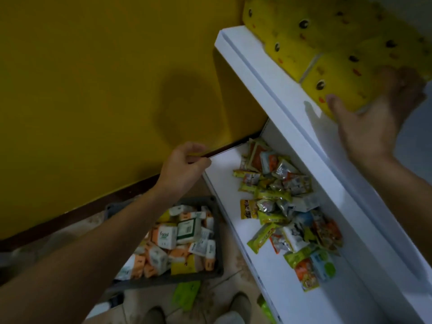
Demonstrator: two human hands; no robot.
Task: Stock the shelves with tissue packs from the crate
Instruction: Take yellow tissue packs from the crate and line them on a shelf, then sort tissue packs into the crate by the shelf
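Note:
My right hand (371, 113) grips the near end of a yellow tissue pack (343, 87) that lies on the upper white shelf (264, 73), thumb on its front face. Beside it on the same shelf lie more yellow tissue packs (304, 29) with dark eye prints. My left hand (184, 164) hangs with loosely curled fingers, holding nothing, by the end of the lower shelf (224, 160). Below my left forearm a grey crate (210, 274) on the floor holds several small orange, white and yellow tissue packs (177, 244).
The lower shelf carries a heap of small snack packets (285, 213). A yellow wall (93, 90) stands on the left. A green packet (185, 294) lies on the floor in front of the crate, near my shoes (238, 305).

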